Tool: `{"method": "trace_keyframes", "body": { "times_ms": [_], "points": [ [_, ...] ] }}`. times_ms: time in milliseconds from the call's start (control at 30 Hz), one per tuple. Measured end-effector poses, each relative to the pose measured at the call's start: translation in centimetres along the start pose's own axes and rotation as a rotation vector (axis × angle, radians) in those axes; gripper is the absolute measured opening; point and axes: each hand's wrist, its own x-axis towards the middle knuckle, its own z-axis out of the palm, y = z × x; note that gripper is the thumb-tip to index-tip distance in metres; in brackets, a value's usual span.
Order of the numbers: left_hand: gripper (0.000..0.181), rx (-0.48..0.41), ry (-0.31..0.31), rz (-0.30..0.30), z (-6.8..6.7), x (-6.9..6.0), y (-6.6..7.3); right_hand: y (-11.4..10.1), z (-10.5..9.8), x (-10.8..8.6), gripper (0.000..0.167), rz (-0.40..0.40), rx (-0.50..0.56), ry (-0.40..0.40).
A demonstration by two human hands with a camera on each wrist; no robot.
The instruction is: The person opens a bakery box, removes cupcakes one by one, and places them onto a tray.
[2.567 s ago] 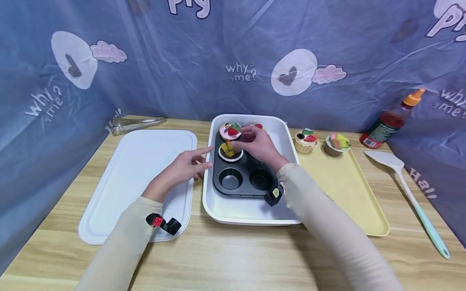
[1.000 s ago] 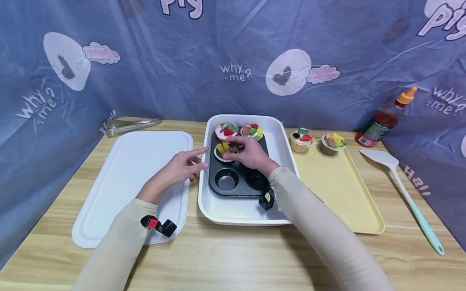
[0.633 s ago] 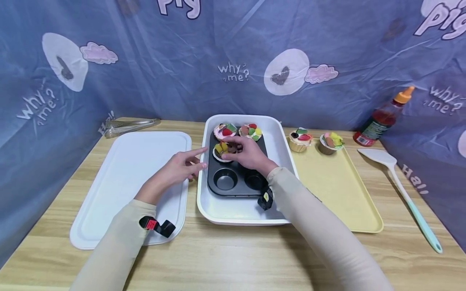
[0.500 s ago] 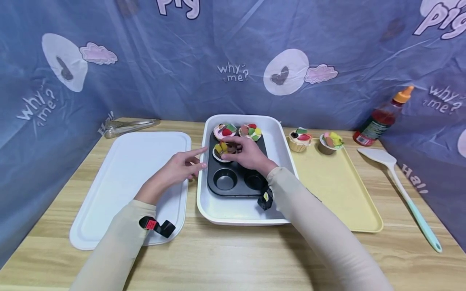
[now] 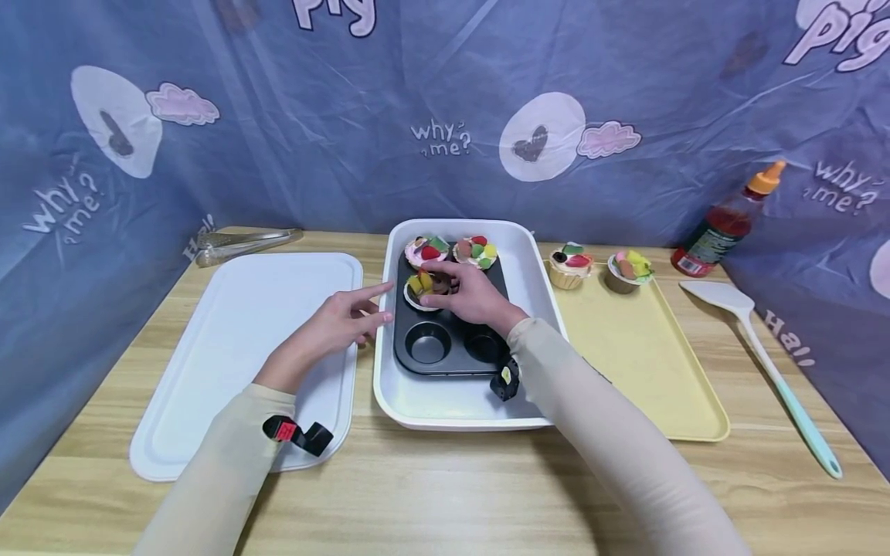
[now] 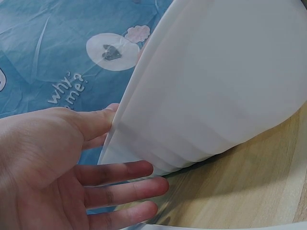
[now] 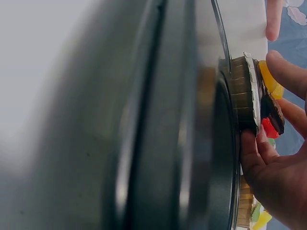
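Note:
In the head view, a dark muffin tin lies inside a deep white tray. My right hand holds a chocolate cupcake with yellow topping at the tin's middle-left cup. Fingers and thumb close around its paper cup in the right wrist view, where the cupcake shows from the side. Two fruit-topped cupcakes sit in the back cups, the pink one left and the cream one right. My left hand touches the white tray's left rim, fingers extended; the left wrist view shows this hand too.
A flat white tray lies left, with metal tongs behind it. On the right are a yellow tray, two more cupcakes, a sauce bottle and a white spatula with a mint handle. A blue curtain hangs behind.
Over the frames my right hand has come slightly nearer around the chocolate cupcake, uncovering the back-right cupcake. The left hand stays at the rim. The head view has drifted a little to the right.

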Motion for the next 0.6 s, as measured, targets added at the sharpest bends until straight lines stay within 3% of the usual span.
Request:
{"method": "trace_keyframes", "body": {
  "times_ms": [600],
  "points": [
    [0.06,0.003,-0.006,0.021,-0.04,0.03,-0.29,0.25,0.18,-0.03,0.059,-0.036,0.01,0.018]
  ]
}}
